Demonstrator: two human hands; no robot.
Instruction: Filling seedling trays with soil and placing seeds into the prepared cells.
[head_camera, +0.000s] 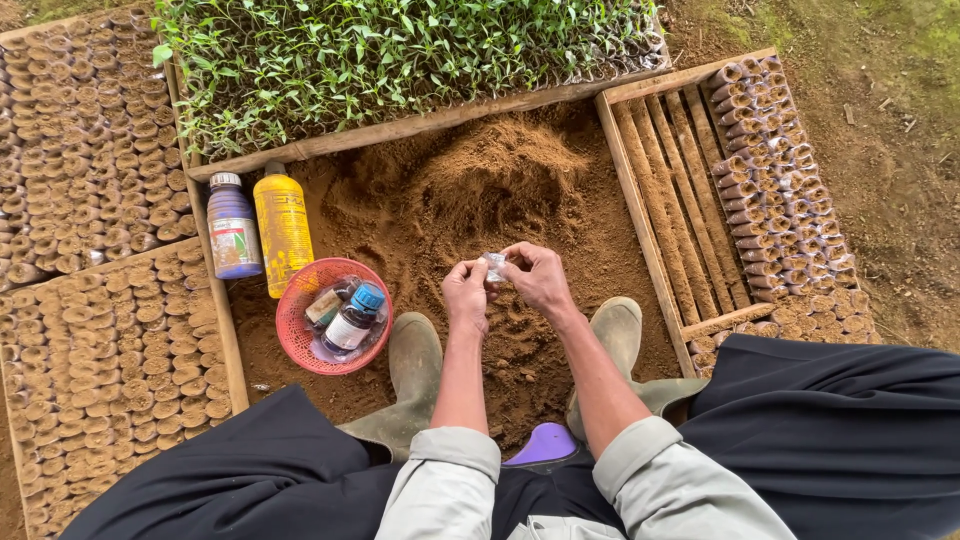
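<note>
A small clear plastic pouch is pinched between the fingers of the left hand and the right hand, held above a mound of loose brown soil on bare earth outdoors. Left of the mound, a red mesh plastic basket holding small bottles is set on the soil, with a tall yellow bottle and a blue-purple bottle just beside it. Beyond the mound, a wooden tray of green seedlings is laid. Right of it, a slatted wooden frame partly filled with soil-packed rolls is seen. Nearer than the mound, two green rubber boots are planted.
</note>
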